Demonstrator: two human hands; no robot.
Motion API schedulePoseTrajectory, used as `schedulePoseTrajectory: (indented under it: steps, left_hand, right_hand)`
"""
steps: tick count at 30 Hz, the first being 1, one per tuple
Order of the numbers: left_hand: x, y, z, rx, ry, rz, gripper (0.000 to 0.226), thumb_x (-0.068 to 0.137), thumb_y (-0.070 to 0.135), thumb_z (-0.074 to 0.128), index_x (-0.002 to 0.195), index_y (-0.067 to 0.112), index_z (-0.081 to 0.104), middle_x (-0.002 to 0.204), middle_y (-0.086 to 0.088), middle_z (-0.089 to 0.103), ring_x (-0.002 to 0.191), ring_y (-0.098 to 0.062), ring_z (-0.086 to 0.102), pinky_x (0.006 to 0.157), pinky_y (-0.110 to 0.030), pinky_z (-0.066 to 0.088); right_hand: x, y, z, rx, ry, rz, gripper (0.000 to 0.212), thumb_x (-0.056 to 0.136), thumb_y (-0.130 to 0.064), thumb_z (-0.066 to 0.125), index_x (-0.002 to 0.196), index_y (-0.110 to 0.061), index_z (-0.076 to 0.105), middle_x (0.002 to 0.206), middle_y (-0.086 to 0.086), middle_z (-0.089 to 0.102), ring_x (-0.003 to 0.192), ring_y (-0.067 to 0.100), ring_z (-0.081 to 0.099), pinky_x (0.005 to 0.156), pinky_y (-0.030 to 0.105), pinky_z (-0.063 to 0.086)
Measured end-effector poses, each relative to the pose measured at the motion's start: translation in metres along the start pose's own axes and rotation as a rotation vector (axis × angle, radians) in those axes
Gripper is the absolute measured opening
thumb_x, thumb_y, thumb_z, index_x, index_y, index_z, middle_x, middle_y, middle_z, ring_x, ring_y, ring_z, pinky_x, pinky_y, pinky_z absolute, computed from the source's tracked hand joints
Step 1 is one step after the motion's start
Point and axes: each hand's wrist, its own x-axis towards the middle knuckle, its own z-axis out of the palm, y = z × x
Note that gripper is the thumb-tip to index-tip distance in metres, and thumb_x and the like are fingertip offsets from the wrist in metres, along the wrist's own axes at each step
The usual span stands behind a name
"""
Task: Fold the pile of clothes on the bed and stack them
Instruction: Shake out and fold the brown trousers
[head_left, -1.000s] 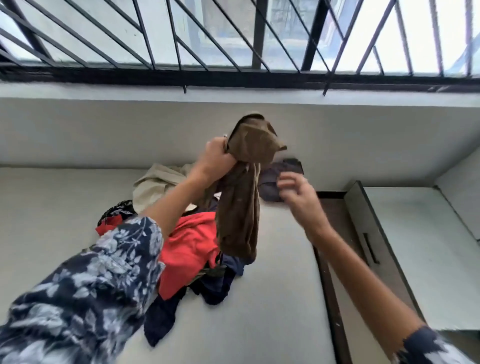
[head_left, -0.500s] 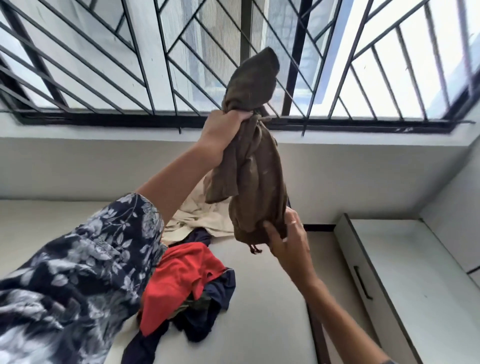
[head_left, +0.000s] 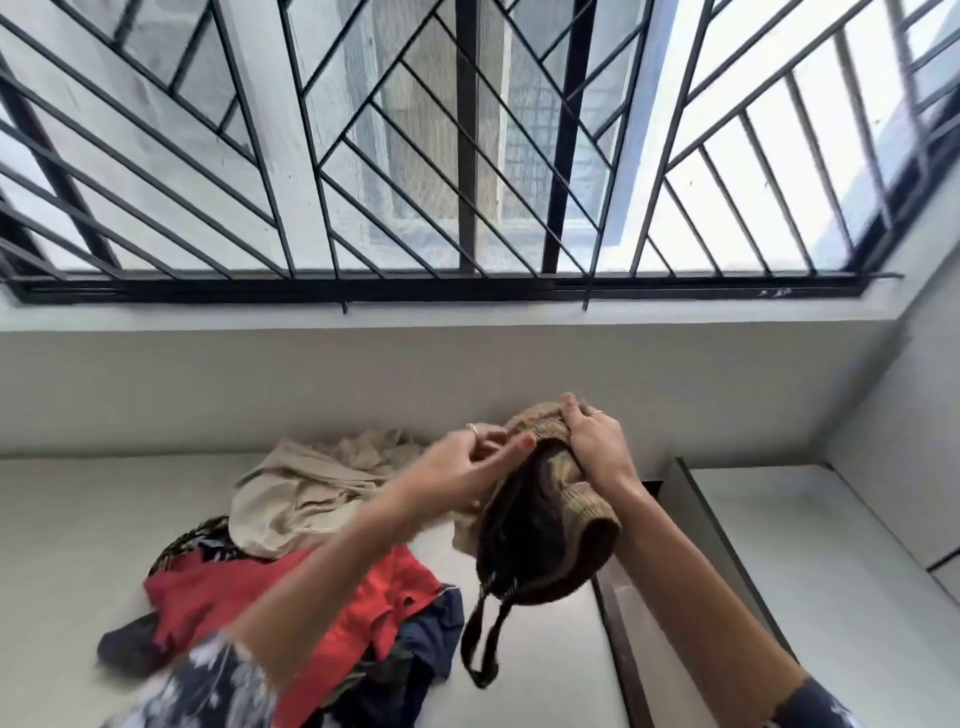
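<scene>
On the pale grey bed (head_left: 78, 545) at the left lies the loose pile of clothes (head_left: 291, 582): a crumpled beige cloth garment (head_left: 301, 493) at the far side, a bright red fabric piece (head_left: 363, 603) in front of it, a dark navy garment (head_left: 431, 623) at its right edge, and a dark patterned piece peeking out on the left; the left hand (head_left: 467, 467), ring on one finger, pinches the ribbed hem of the brown knitted garment (head_left: 540, 540) between thumb and fingertips; that garment hangs bunched in the air above the bed's right edge, a dark cord loop dangling below; the right hand (head_left: 597, 441) grips its upper hem, fingers curled over the ribbing; further right stands a white cabinet with a dark edge (head_left: 779, 545), beneath a black metal window grille (head_left: 467, 156).
</scene>
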Motion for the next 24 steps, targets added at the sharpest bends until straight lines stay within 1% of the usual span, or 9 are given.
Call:
schedulePoseTrajectory:
  steps: [2,4,8,11,12,14,17,20,24]
  left_hand:
    - [-0.006,-0.016,0.013,-0.079,0.040,-0.060,0.058,0.074,0.056,0.070,0.118,0.021,0.058,0.101,0.004,0.069,0.088,-0.008,0.066,0.067,-0.024,0.053]
    - [-0.003,-0.024,0.021,-0.190,0.026,-0.127,0.038,0.083,0.031,0.072,0.114,0.017,0.058,0.097,-0.003,0.067,0.082,-0.013,0.066,0.059,-0.026,0.055]
    - [0.013,-0.027,0.024,-0.110,0.083,-0.069,0.021,0.071,0.026,0.056,0.081,0.009,0.063,0.069,0.000,0.063,0.062,-0.011,0.057,0.054,-0.025,0.045]
    - [0.025,-0.020,0.019,-0.065,0.184,-0.044,0.035,0.072,0.033,0.058,0.078,-0.001,0.062,0.068,-0.003,0.063,0.063,-0.013,0.055,0.062,-0.031,0.044]
    - [0.029,-0.017,0.017,-0.024,0.192,-0.038,0.038,0.071,0.036,0.058,0.080,-0.001,0.062,0.069,-0.004,0.064,0.064,-0.014,0.055,0.063,-0.032,0.045]
    - [0.036,-0.009,0.013,0.082,0.148,-0.008,0.031,0.074,0.034,0.057,0.080,0.004,0.063,0.071,-0.004,0.064,0.066,-0.017,0.056,0.066,-0.034,0.047]
    - [0.042,0.010,0.008,0.282,0.039,0.084,0.015,0.087,0.014,0.053,0.092,0.007,0.065,0.081,-0.006,0.065,0.075,-0.019,0.059,0.075,-0.032,0.049]
    - [0.046,0.032,0.003,0.466,-0.055,0.188,0.021,0.091,0.009,0.048,0.102,0.005,0.065,0.096,-0.010,0.070,0.089,-0.022,0.063,0.083,-0.031,0.049]
    - [0.051,0.059,-0.011,0.536,-0.033,0.267,0.020,0.093,0.008,0.045,0.095,0.002,0.064,0.090,-0.008,0.066,0.082,-0.018,0.058,0.079,-0.030,0.044]
  right_hand:
    - [0.002,0.006,0.001,-0.044,0.038,0.051,0.037,0.100,-0.024,0.047,0.107,0.010,0.061,0.101,0.015,0.064,0.079,0.016,0.055,0.061,0.014,0.043]
    - [-0.001,0.009,0.002,-0.084,0.014,0.132,0.037,0.098,-0.028,0.051,0.107,0.006,0.062,0.101,0.013,0.065,0.085,0.017,0.056,0.059,0.013,0.043]
    - [-0.013,0.006,-0.005,0.087,-0.168,0.295,0.042,0.096,-0.034,0.054,0.100,0.006,0.064,0.078,0.011,0.063,0.056,0.015,0.059,0.052,0.022,0.047]
    - [-0.021,-0.003,-0.023,0.056,-0.302,0.312,0.044,0.095,-0.050,0.048,0.088,-0.012,0.067,0.062,0.001,0.062,0.048,0.011,0.055,0.048,0.023,0.045]
    - [-0.024,-0.006,-0.030,-0.045,-0.314,0.293,0.044,0.094,-0.055,0.047,0.090,-0.016,0.065,0.064,-0.002,0.065,0.049,0.010,0.058,0.049,0.023,0.047]
    - [-0.027,-0.009,-0.041,-0.246,-0.281,0.221,0.056,0.087,-0.063,0.051,0.121,-0.019,0.054,0.093,-0.001,0.071,0.070,0.010,0.067,0.064,0.030,0.055]
    - [-0.027,-0.008,-0.051,-0.512,-0.099,-0.146,0.078,0.083,-0.057,0.059,0.146,-0.025,0.027,0.143,0.005,0.041,0.124,0.021,0.049,0.106,0.043,0.041]
    - [-0.029,-0.024,-0.054,-0.619,-0.137,-0.435,0.074,0.080,-0.059,0.059,0.143,-0.028,0.034,0.145,-0.002,0.036,0.134,0.017,0.036,0.113,0.039,0.030]
    - [-0.022,-0.027,-0.041,-0.888,-0.366,-0.432,0.086,0.068,-0.056,0.071,0.139,-0.037,0.028,0.133,-0.003,0.052,0.123,0.021,0.051,0.105,0.041,0.040]
